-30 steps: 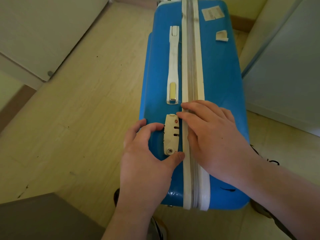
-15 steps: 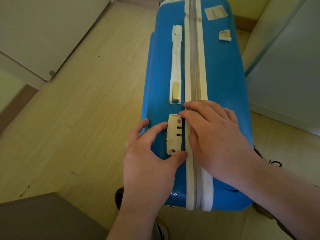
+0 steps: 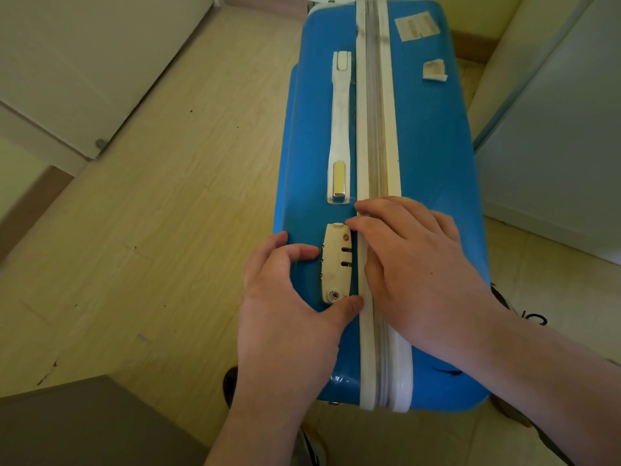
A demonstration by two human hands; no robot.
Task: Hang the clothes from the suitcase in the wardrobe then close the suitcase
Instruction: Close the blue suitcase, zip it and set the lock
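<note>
One blue suitcase (image 3: 430, 156) lies closed on the pale wood-pattern floor (image 3: 168, 230), handle side uppermost. Its white zip seam (image 3: 374, 112) runs unbroken along the length of the upper face. No clothes are in view, and nothing shown can be identified with certainty as the wardrobe.

**Change.** Over the last second almost nothing has moved. Both hands keep their places, and only the left index finger has shifted a little against the dial edge of the lock, leaving more of the lock face exposed. This suggests that the shell is already shut and that the work is now in its last stage, securing the lock. Whether the zip pulls are seated in it cannot be told, since the right hand hides that stretch of seam.

**Hands.** The right hand (image 3: 416, 264) lies across the seam, fingers nearly straight and close together, pressing down. Its index tip is at the upper end of the cream combination lock (image 3: 336, 264). The left hand (image 3: 285, 317) is curled, narrowly pinching the lock, with the index tip on its dial side and the thumb tip at its lower end.

**Details.** The white carry handle (image 3: 341, 122) lies flat just left of the seam, beyond the lock. Two torn stickers (image 3: 416, 26) remain to the right of the seam at the far end.
</note>
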